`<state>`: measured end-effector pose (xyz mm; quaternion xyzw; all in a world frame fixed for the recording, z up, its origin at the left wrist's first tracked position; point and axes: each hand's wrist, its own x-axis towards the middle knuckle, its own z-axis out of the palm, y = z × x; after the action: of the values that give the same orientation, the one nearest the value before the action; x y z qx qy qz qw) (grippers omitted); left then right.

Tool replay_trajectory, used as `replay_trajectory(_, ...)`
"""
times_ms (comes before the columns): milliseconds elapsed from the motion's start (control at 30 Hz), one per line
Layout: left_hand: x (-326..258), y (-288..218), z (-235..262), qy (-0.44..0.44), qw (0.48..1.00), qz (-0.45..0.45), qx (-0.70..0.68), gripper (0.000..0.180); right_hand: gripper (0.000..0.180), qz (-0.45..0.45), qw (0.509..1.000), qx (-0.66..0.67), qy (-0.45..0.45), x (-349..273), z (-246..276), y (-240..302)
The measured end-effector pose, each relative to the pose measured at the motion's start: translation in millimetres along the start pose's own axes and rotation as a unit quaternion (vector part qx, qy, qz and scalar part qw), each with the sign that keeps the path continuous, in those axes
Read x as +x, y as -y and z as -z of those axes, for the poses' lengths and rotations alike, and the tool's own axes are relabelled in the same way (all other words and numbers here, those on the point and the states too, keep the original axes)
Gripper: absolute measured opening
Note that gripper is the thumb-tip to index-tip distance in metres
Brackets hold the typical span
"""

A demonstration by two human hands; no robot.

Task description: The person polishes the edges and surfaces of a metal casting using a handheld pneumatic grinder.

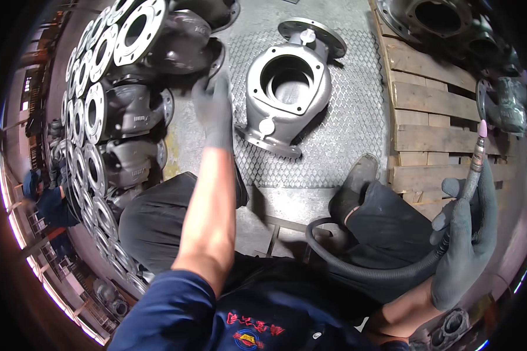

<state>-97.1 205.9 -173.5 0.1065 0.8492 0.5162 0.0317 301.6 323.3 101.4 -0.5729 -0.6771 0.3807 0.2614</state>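
A grey metal valve body (317, 111) lies on a textured metal mat in front of me, its square opening facing up and a round flange at each end. My left hand (214, 108), in a grey glove, is just left of it, beside the flange of a stacked casting. Its fingers point away from me, slightly blurred, with nothing seen in them. At the right my gloved right hand (465, 240) is closed around a slim air grinder (474, 172) with a pink conical grinding stone (482, 128) pointing up. A dark hose (380, 274) curves from it across my lap.
Stacked flanged valve castings (137, 111) form a wall at my left. A wooden pallet (433, 105) at the right carries more castings (439, 17). My shoe (357, 181) rests by the mat's near right corner. Another person (52, 202) is at the far left.
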Motion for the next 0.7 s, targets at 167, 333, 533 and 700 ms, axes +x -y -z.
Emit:
replay_trajectory(167,-141.7,26.2,26.8,0.090,0.886,0.371,-0.263,0.083,0.052,-0.026,0.998,0.047,0.026,-9.4,-4.1,3.8)
replay_trajectory(333,-161.1,37.4,-21.2,0.139,0.797,0.333,-0.484,0.047,0.052,-0.042,0.997,0.040,0.041,-10.5,-10.7,7.4)
replay_trajectory(533,-154.7,34.9,-20.3,0.103,0.744,0.421,-0.508,0.039,0.047,-0.031,0.998,0.021,0.054,-4.9,-21.1,20.7)
replay_trajectory(700,-135.5,-23.8,33.4,0.106,0.785,0.419,-0.443,0.032,0.046,0.016,0.993,0.057,0.106,1.5,-32.2,20.5)
